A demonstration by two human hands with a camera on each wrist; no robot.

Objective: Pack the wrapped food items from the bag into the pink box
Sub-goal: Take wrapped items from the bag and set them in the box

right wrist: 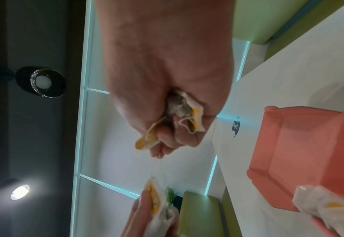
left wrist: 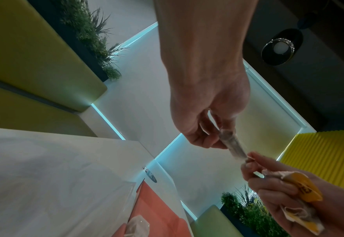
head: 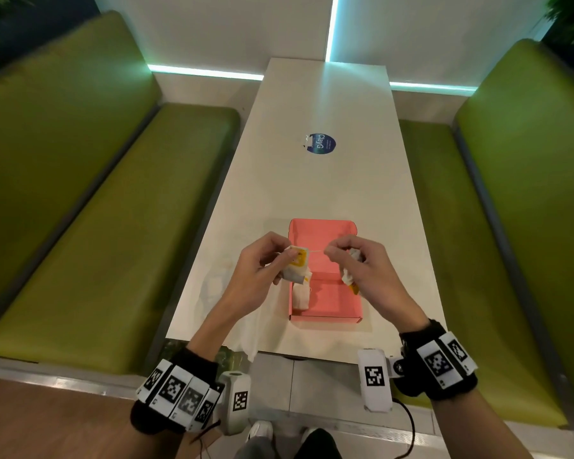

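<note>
The pink box (head: 325,303) stands open on the table near me, lid flap up at the far side. One white wrapped item (head: 300,298) lies inside along its left wall. Both hands hover over the box. My left hand (head: 279,258) pinches a white packet with a yellow label (head: 297,260). My right hand (head: 340,251) grips a crumpled bunch of similar packets (right wrist: 182,109) in its curled fingers. A thin string (head: 315,250) is stretched between the two hands. The clear plastic bag (head: 217,293) lies flat on the table left of the box.
The white table (head: 318,180) runs away from me, with a round blue sticker (head: 322,144) at its middle. Green benches (head: 106,207) flank it on both sides. A white wall with lit strips closes the far end.
</note>
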